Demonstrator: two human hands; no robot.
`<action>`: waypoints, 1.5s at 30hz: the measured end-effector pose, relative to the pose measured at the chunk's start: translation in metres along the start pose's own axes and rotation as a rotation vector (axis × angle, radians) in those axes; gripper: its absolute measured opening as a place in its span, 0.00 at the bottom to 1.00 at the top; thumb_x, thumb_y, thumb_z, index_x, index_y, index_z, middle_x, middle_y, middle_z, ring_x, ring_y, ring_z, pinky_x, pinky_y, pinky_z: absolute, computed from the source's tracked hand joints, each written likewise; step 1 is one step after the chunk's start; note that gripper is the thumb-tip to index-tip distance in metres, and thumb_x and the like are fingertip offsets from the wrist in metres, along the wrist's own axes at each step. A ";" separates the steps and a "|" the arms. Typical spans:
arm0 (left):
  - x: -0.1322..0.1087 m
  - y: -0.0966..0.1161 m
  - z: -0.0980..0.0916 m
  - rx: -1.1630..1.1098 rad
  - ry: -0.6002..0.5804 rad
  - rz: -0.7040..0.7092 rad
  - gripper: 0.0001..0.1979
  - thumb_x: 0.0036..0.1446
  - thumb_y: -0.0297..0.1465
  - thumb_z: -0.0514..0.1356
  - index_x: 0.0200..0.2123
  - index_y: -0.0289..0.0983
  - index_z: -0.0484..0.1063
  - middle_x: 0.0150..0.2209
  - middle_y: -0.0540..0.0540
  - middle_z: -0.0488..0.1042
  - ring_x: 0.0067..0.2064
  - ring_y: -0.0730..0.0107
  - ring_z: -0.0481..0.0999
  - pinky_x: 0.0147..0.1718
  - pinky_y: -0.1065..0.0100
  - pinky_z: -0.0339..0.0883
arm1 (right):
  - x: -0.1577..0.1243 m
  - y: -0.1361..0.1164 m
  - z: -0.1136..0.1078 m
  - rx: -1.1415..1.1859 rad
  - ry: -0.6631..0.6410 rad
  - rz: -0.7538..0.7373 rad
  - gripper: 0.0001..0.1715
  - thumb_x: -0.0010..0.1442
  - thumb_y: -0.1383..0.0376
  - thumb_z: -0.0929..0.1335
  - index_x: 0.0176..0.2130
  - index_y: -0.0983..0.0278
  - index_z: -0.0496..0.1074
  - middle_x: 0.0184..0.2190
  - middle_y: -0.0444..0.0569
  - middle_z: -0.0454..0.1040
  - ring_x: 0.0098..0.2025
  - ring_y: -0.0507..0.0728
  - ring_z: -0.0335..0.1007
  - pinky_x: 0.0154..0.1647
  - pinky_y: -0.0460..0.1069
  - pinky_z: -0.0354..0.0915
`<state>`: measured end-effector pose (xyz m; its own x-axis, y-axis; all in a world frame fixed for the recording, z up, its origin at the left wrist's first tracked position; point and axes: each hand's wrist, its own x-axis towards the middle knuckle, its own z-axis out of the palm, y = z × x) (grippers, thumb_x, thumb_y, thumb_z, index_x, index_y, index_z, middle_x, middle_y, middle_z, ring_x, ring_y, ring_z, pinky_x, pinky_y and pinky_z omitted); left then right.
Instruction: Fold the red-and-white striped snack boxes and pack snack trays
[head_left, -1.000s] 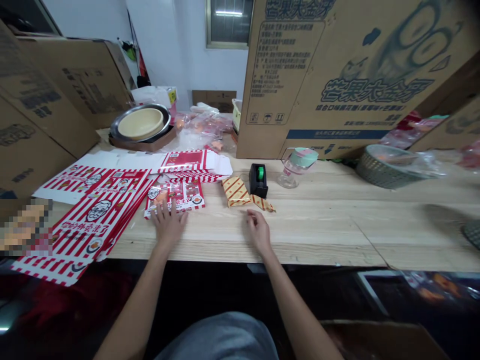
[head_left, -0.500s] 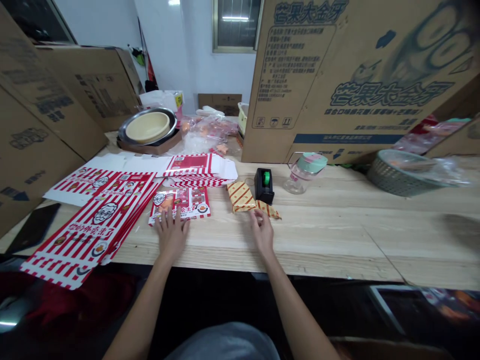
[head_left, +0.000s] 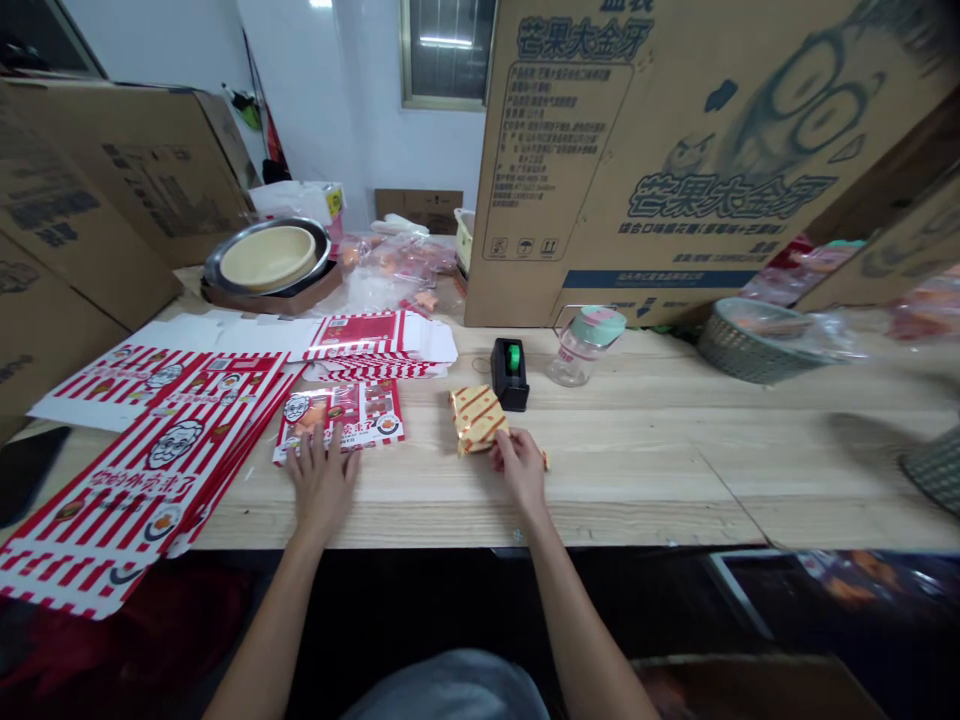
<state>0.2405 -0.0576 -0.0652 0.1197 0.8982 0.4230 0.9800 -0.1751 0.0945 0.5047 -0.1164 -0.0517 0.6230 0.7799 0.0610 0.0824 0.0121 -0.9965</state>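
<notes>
My left hand (head_left: 321,478) lies flat with fingers spread on the near edge of a small red-and-white printed carton (head_left: 341,414) on the wooden table (head_left: 637,470). My right hand (head_left: 519,466) is closed in a pinch on a gold packet with red stripes (head_left: 477,419), gripping its near right corner. A second small gold piece shows only as a sliver at my right hand's far side.
A black tape dispenser with a green roll (head_left: 510,372) and a clear jar with a green lid (head_left: 583,344) stand behind the packet. Flat red-striped cartons (head_left: 150,450) cover the left. Large cardboard boxes (head_left: 675,150) wall the back; a woven basket (head_left: 754,345) sits right.
My right hand reached forward from the bare table to the gold packet and closed on its corner, dragging it nearer. My left hand stayed on the small carton.
</notes>
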 end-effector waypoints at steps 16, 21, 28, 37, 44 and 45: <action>-0.001 0.002 0.001 0.006 0.036 0.008 0.25 0.61 0.37 0.47 0.58 0.30 0.58 0.60 0.31 0.55 0.63 0.46 0.46 0.58 0.46 0.39 | 0.065 0.006 -0.109 0.122 0.507 -0.025 0.19 0.42 0.50 0.68 0.23 0.63 0.63 0.12 0.35 0.58 0.16 0.48 0.53 0.18 0.45 0.54; 0.000 0.004 0.000 0.028 0.030 0.006 0.25 0.61 0.37 0.46 0.58 0.30 0.58 0.59 0.31 0.55 0.63 0.46 0.47 0.58 0.47 0.39 | 0.070 0.013 -0.123 0.090 0.509 -0.016 0.18 0.42 0.51 0.67 0.24 0.63 0.62 0.12 0.35 0.59 0.16 0.48 0.53 0.19 0.45 0.54; -0.001 0.003 0.002 -0.038 0.029 -0.020 0.25 0.61 0.37 0.46 0.59 0.31 0.56 0.60 0.33 0.54 0.63 0.47 0.45 0.59 0.46 0.36 | 0.092 0.022 -0.100 0.036 0.294 0.023 0.33 0.41 0.51 0.69 0.42 0.68 0.64 0.18 0.40 0.68 0.18 0.51 0.61 0.20 0.46 0.59; 0.056 0.013 -0.002 -0.227 0.041 0.030 0.26 0.56 0.33 0.49 0.58 0.33 0.57 0.62 0.34 0.51 0.63 0.50 0.46 0.59 0.49 0.41 | 0.028 0.025 -0.087 -0.012 0.337 0.007 0.49 0.48 0.49 0.66 0.59 0.68 0.45 0.33 0.49 0.68 0.27 0.53 0.68 0.32 0.50 0.65; 0.162 0.030 0.009 -0.037 -0.147 0.082 0.26 0.55 0.25 0.47 0.58 0.30 0.55 0.57 0.32 0.60 0.60 0.48 0.54 0.57 0.47 0.42 | -0.044 0.035 -0.081 -0.279 0.225 -0.207 0.24 0.57 0.56 0.61 0.51 0.65 0.61 0.40 0.54 0.68 0.37 0.56 0.67 0.33 0.49 0.67; 0.167 0.030 0.009 -0.031 -0.158 0.095 0.25 0.54 0.22 0.47 0.57 0.29 0.58 0.55 0.32 0.64 0.58 0.49 0.59 0.57 0.46 0.42 | -0.046 0.036 -0.081 -0.316 0.227 -0.233 0.23 0.58 0.57 0.60 0.50 0.66 0.62 0.40 0.55 0.69 0.37 0.56 0.67 0.33 0.49 0.67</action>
<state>0.2909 0.0911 0.0002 0.2378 0.9286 0.2848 0.9580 -0.2726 0.0893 0.5418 -0.2026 -0.0854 0.7114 0.6216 0.3279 0.4525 -0.0481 -0.8905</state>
